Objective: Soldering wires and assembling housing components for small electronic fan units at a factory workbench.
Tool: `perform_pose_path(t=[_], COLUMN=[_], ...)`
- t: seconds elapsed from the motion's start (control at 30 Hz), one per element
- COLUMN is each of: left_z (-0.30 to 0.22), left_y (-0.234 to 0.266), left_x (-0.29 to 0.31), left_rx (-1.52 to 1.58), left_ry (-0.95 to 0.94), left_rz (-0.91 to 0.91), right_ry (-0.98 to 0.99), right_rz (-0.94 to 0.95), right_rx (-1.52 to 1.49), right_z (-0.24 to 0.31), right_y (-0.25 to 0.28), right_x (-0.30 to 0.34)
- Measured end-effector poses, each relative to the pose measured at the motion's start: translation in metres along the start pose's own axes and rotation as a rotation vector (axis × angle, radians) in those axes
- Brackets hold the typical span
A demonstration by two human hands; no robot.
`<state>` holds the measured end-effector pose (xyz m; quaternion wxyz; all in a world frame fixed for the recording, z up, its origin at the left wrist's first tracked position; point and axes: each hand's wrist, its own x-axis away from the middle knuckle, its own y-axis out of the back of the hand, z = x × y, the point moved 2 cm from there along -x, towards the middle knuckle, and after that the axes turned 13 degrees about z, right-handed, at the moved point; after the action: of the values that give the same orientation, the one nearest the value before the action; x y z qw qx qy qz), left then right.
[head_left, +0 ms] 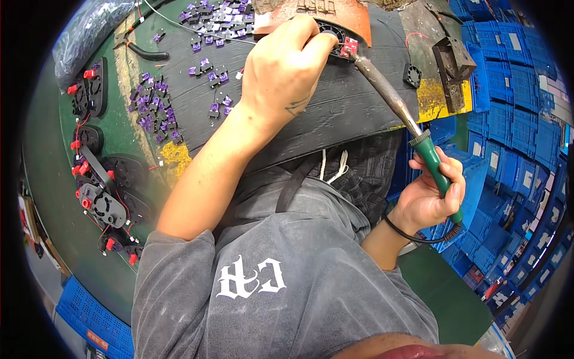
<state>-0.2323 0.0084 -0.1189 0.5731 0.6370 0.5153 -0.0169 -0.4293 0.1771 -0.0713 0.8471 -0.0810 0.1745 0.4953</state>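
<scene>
My right hand (427,194) is closed around the green handle of a soldering iron (388,90). The iron's metal barrel slants up and left, with its tip at a small red part (350,46) on a black fan housing (330,27). Over that housing, my left hand (284,69) is pinched. A thin grey solder wire (206,31) runs from the upper left into its fingers. Those fingers hide part of the housing and the wire's end. Behind them lies an orange-brown board (359,21).
Many small purple-and-black parts (156,105) lie left on the black board (212,140). Pliers (146,54) rest beyond them. Black housings with red pieces (101,203) line the left side. A small fan (412,75) and a metal bracket (453,66) sit right, before blue crates (493,96).
</scene>
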Motion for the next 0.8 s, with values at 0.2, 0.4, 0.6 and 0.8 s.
perform_pose_path(t=[0.2,0.4,0.6,0.8], left_z=[0.0011,0.0001,0.0001,0.0022], left_y=[0.0009,-0.0003,0.0019,0.0056], left_x=[-0.0015,-0.001,-0.0021,-0.0023], left_rx=[0.004,0.012,0.018,0.015], left_ry=[-0.007,0.007,0.012,0.005], left_rz=[-0.018,-0.02,-0.014,-0.035], right_ry=[0.014,0.018,0.015,0.019], right_rz=[-0.012,-0.005,0.011,0.003], right_rx=[-0.019,-0.005,0.001,-0.005], right_z=[-0.0014,-0.001,-0.0012,-0.002], right_y=[-0.001,-0.0039,-0.0039,-0.0049], right_x=[-0.0012,-0.0045,-0.0045,-0.0042])
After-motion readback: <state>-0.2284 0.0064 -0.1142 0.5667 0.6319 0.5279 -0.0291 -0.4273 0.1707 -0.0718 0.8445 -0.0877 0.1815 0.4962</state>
